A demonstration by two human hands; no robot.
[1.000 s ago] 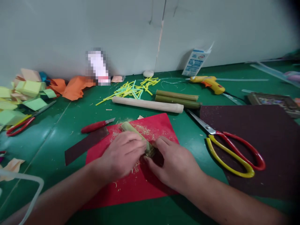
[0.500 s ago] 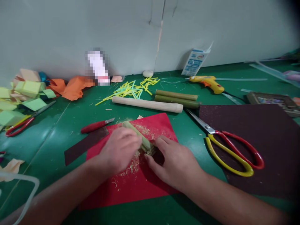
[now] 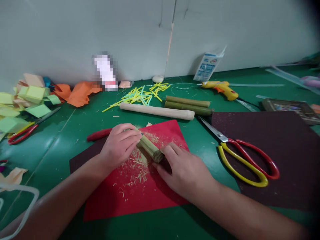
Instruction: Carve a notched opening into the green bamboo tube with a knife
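Note:
A short, pale green bamboo piece [image 3: 150,148] lies slantwise between my hands, above a red sheet [image 3: 160,200] strewn with fine shavings. My left hand [image 3: 122,141] is closed over its far end, fingers curled on top. At the near end, my right hand [image 3: 178,161] grips with thumb and fingers; what lies inside that grip is partly hidden. Beside my left hand is a red-handled knife [image 3: 98,134], its blade now covered by the hand. A dark brown strip [image 3: 83,156] pokes out behind my left wrist.
Large scissors [image 3: 240,153] rest on a dark brown sheet [image 3: 280,156] at right. Behind lie a pale peeled stick [image 3: 157,111], green bamboo tubes [image 3: 187,106], cut straws [image 3: 137,96] and a yellow glue gun [image 3: 222,89]. Folded papers [image 3: 32,96] and another pair of scissors [image 3: 23,133] are at left.
My left hand has moved slightly up and left, and its fingers have settled over the bamboo's far end, covering the knife blade. The bamboo has turned a little; my right hand stays nearly in place.

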